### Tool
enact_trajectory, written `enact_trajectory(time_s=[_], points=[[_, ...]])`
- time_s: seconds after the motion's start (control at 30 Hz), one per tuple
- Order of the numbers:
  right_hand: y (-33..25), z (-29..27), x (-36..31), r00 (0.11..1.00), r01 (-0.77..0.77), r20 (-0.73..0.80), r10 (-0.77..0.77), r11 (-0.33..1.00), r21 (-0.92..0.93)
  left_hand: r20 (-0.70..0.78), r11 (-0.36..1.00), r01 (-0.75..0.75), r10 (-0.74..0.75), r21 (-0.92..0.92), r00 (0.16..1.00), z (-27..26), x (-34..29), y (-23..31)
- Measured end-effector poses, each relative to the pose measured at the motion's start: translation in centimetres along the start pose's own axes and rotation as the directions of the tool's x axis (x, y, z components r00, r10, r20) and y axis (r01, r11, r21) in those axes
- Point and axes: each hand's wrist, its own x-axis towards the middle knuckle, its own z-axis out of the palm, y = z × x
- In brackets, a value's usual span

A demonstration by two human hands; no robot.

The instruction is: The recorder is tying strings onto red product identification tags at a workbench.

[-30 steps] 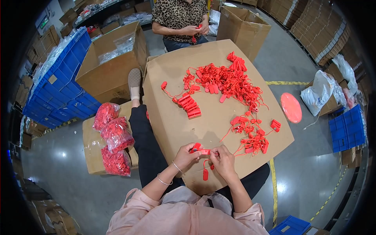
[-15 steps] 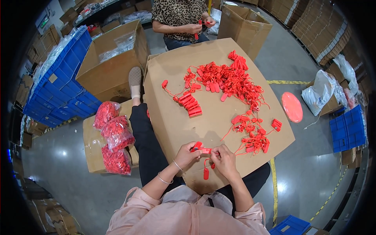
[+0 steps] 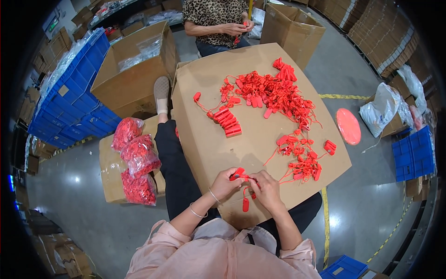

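My left hand [image 3: 226,182] is closed around a small red plastic piece [image 3: 239,172] above the table's near edge. Close on its right, my right hand [image 3: 266,187] pinches at the piece's other end, where fingers hide the contact. From there a red cord hangs down with a flat red tag [image 3: 245,205] on it. Ahead and to the right lies a loose cluster of red corded tags [image 3: 302,168], with a small red block [image 3: 330,147] beside it. Farther off are a big tangled pile of the same [image 3: 274,93] and a neat row of red pieces [image 3: 226,122].
A cardboard sheet [image 3: 204,153] forms the tabletop. Across it a co-worker's hands [image 3: 237,29] handle red pieces. Bags of red pieces [image 3: 141,156] lie on a carton at left, near blue crates [image 3: 69,97] and an open carton [image 3: 134,83]. A pink-red round stool [image 3: 348,126] stands at right.
The red piece between my hands has turned and now shows less of its flat side. Both hands stay in nearly the same place. The co-worker's hands have drawn closer together.
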Motion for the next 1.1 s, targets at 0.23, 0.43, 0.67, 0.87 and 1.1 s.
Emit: enact_trajectory(time_s=[0.23,0.43,0.67,0.87,1.1], points=[[-0.2,0.1,1.0,0.974,0.226,0.036,-0.225,0.932,-0.284,-0.049,0.945,-0.108,0.129,0.309,0.991,0.3,0.0,-0.1],[-0.1,0.2,1.0,0.994,0.094,-0.054,-0.094,0.996,0.005,-0.083,0.947,-0.128,0.159,0.295,0.984,0.3,0.0,0.1],[-0.3,0.2,1.0,0.988,0.156,-0.052,-0.149,0.967,0.199,-0.053,0.891,-0.124,0.163,0.436,0.985,-0.4,0.5,0.2],[0.9,2.5,0.6,0.978,-0.208,0.069,0.197,0.931,0.298,-0.068,0.998,0.057,-0.055,0.031,0.996,-1.4,1.3,-0.9],[1.9,2.9,0.0,0.955,-0.287,0.047,0.294,0.871,0.398,0.029,0.966,0.080,-0.075,-0.245,0.997,-2.8,1.0,-0.6]])
